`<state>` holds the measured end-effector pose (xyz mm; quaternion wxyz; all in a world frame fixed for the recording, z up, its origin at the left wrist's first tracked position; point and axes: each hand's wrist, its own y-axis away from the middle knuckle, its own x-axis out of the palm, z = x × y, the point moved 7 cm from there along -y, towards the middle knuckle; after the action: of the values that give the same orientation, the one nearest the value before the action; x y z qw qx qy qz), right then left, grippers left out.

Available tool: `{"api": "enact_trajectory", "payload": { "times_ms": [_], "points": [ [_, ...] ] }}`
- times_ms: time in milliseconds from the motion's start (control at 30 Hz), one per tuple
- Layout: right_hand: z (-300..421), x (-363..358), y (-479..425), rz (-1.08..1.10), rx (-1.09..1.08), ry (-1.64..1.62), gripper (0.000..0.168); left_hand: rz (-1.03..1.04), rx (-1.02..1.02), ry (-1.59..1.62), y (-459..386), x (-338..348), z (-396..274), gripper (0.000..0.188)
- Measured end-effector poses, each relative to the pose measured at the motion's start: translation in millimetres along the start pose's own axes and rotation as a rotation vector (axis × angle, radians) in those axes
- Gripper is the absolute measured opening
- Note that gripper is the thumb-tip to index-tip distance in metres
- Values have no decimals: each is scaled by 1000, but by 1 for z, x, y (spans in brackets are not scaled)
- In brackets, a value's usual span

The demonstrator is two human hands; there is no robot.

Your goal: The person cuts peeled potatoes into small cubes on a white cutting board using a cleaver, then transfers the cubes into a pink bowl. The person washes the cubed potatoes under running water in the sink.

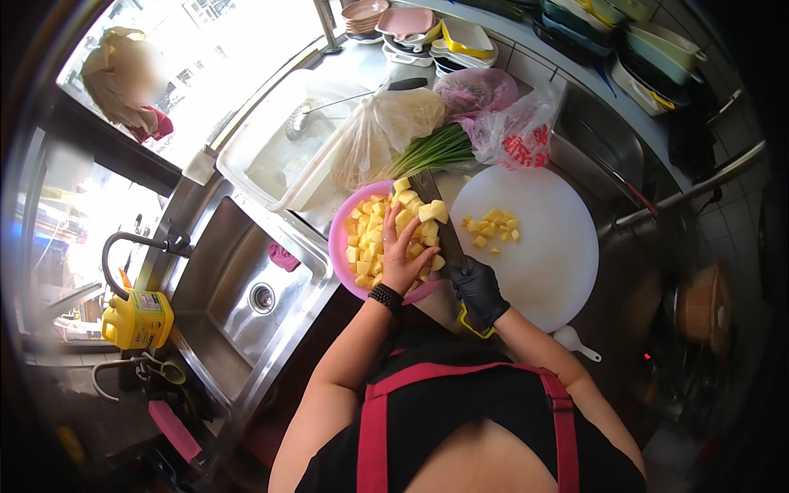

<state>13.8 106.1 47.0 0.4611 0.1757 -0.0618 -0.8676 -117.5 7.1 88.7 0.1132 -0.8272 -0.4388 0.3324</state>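
My right hand (480,292), in a black glove, grips the handle end of a broad-bladed kitchen knife (454,243). Its dark blade tilts over the right rim of a pink bowl (338,262). Pale yellow cubes, apparently potato (367,246), fill the bowl, and more cubes (434,211) lie against the blade. My bare left hand (402,257) rests with fingers spread on these cubes, beside the blade. To the right, a round white cutting board (542,246) carries a small group of cubes (491,227).
Left of the bowl is a steel sink (216,271) with a dark faucet (132,237). Behind stand a white plastic tub (246,154), green onions (434,148) and plastic bags (524,129). A white scoop (576,342) lies near the board. A person (117,80) is outside the window.
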Motion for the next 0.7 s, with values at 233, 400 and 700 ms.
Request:
{"api": "enact_trajectory", "payload": {
  "times_ms": [233, 400, 700],
  "points": [
    [44, -6, -6, -157, -411, 534, 10, -9, -83, -25, 12, -39, 36, 29],
    [51, -22, 0, -201, -463, 498, 9, -125, -98, -141, -1, -44, 45, 23],
    [-37, -138, 32, -384, 143, -277, 11, 57, -5, -447, -38, 3, 28, 27]
  ]
}}
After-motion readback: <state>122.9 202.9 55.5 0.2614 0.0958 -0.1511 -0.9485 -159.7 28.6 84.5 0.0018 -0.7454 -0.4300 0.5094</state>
